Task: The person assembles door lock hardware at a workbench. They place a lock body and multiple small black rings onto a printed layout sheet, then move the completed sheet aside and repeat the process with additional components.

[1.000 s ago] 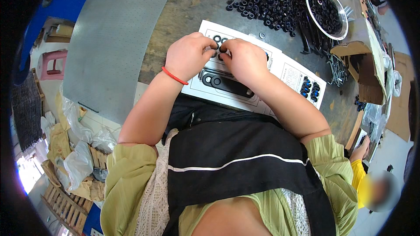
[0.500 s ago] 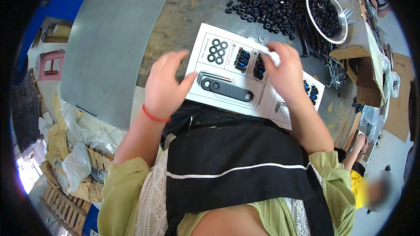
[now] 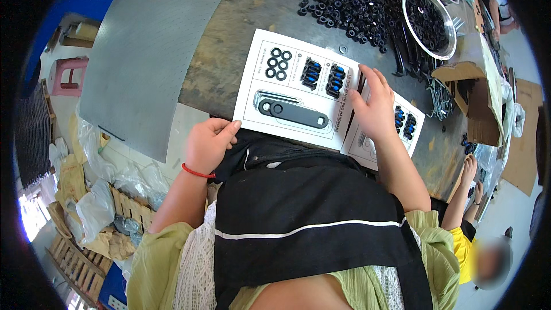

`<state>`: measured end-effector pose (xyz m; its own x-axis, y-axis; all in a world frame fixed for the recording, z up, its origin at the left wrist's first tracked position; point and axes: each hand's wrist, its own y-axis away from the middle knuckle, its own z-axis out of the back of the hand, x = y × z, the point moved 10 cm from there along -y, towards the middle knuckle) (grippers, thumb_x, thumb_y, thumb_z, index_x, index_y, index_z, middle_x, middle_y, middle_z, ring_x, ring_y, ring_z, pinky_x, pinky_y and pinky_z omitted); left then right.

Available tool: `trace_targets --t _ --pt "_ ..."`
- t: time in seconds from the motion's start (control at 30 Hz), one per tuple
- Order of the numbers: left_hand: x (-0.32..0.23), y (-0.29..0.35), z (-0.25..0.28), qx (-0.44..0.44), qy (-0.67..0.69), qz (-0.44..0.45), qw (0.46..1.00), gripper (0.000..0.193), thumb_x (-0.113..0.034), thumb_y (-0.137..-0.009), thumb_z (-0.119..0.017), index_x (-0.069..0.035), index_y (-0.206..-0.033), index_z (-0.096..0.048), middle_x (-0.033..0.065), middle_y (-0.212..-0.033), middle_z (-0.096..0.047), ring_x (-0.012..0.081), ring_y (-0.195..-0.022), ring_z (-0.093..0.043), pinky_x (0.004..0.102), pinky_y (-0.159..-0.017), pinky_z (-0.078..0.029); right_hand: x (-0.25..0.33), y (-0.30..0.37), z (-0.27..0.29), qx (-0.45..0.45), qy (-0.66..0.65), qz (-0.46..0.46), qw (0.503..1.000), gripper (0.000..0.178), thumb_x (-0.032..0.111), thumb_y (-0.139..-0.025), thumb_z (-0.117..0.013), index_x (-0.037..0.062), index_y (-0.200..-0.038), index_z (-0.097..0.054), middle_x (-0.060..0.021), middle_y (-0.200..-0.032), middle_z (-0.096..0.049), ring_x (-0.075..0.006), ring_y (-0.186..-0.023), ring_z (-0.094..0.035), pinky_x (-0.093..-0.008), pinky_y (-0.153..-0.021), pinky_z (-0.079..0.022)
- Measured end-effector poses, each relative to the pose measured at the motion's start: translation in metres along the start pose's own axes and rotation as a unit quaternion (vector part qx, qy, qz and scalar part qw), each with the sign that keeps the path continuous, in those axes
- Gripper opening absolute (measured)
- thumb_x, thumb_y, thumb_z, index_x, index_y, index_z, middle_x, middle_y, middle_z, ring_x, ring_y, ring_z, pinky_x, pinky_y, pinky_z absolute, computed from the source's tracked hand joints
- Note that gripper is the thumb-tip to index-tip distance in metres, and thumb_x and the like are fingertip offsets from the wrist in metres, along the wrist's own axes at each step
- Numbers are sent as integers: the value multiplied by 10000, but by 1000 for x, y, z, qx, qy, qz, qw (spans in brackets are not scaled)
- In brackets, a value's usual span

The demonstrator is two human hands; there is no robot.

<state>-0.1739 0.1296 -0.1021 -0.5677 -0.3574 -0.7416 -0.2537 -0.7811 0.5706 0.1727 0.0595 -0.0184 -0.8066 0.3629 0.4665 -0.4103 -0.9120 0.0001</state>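
Note:
A white printed hardware card [image 3: 293, 92] lies at the table's near edge. Sealed on it are black washers [image 3: 277, 64], black bolts with blue bands [image 3: 334, 81], thin metal hex keys [image 3: 278, 97] and a flat black wrench-like tool [image 3: 294, 113]. My left hand [image 3: 209, 142] pinches the card's lower left corner between thumb and curled forefinger. Along its right edge rests my right hand [image 3: 376, 106], with thumb and fingers spread apart. Partly under that hand and forearm is a second similar card [image 3: 410, 123], its left part covered.
A heap of black nuts and small parts [image 3: 353, 0] spreads across the far table, beside a metal bowl [image 3: 450, 46] of black parts. An open cardboard box [image 3: 482, 106] stands at right, near loose metal hex keys [image 3: 441, 99]. A grey mat [image 3: 143, 63] covers the left; another person's hand [image 3: 469, 169] is at right.
The upper card has shifted slightly left, uncovering its right-hand bolts. My left hand has come down from its left edge to the lower corner and closed; my right hand has lowered slightly.

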Motion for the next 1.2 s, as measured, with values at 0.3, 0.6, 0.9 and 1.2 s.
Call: trace_targets --t 0.3,0.6,0.9,1.2 --pt "15 17 -1 27 214 -56 975 185 -80 -905 -684 68 -1016 -669 72 -833 -696 107 -729 -628 248 -659 -509 22 -22 -35 47 -154 -15 987 588 123 -787 -678 64 -1347 -509 -240 -1310 -530 -385 -1228 -477 -446 -1058 -375" --pt "40 37 45 -109 177 -76 975 191 -85 -882 -700 42 -1023 -682 81 -826 -701 117 -725 -632 274 -665 -512 84 -63 -86 150 -359 -27 921 599 50 -772 -657 60 -1351 -503 -209 -1265 -544 -301 -1183 -512 -408 -996 -433" --pt "26 67 89 -274 -105 -109 950 207 -225 -833 -734 -28 -885 -700 156 -791 -655 324 -715 -638 406 -636 -502 170 -106 -125 231 -432 37 871 641 54 -777 -623 22 -1393 -449 -182 -1360 -516 -266 -1230 -480 -380 -1010 -409" --pt "32 79 98 -317 -191 -102 923 250 -291 -777 -783 -67 -767 -671 97 -766 -636 301 -724 -620 415 -617 -482 195 -121 -147 274 -470 77 836 688 104 -807 -654 20 -1434 -382 -203 -1445 -464 -303 -1317 -433 -417 -1087 -358"
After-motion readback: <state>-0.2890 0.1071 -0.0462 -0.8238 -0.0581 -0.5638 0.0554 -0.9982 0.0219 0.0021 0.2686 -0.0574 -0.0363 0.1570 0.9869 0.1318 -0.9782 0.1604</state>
